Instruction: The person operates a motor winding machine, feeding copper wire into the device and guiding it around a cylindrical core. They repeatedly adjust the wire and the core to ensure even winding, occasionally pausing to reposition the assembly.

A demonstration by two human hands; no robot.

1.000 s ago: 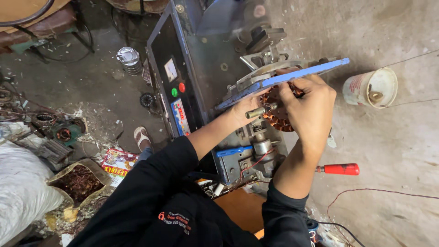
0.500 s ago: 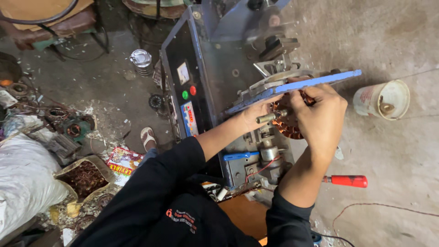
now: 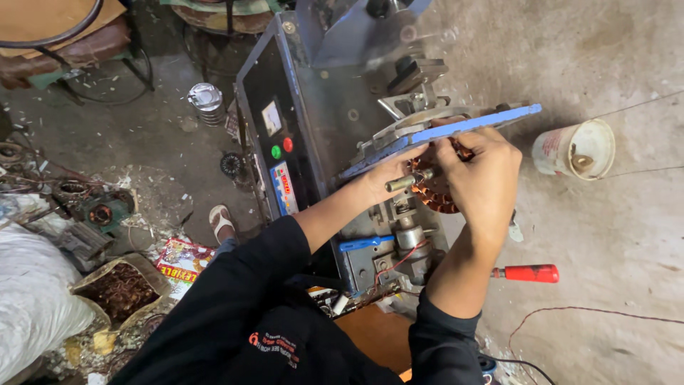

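- Right of the frame's centre, a copper-wound coil sits on the grey machine, just under a blue flat bar.
- Right hand lies over the coil, fingers curled and pinching at its upper edge; what they grip is too hidden to tell.
- Left hand is curled beside the coil, touching a brass-coloured shaft end; whether it grips is unclear.
- Windings already cover the visible part of the coil, so the work looks well along, though the hands hide the rest.
- Machine's dark panel carries a small white square label, a green and a red round button, and a blue-and-red rectangular sticker lower down.
- Red-handled tool lies on the floor at lower right; a white tin with a red-printed label stands at right.
- Colourful flat packet lies at lower left beside a sack of copper scrap.
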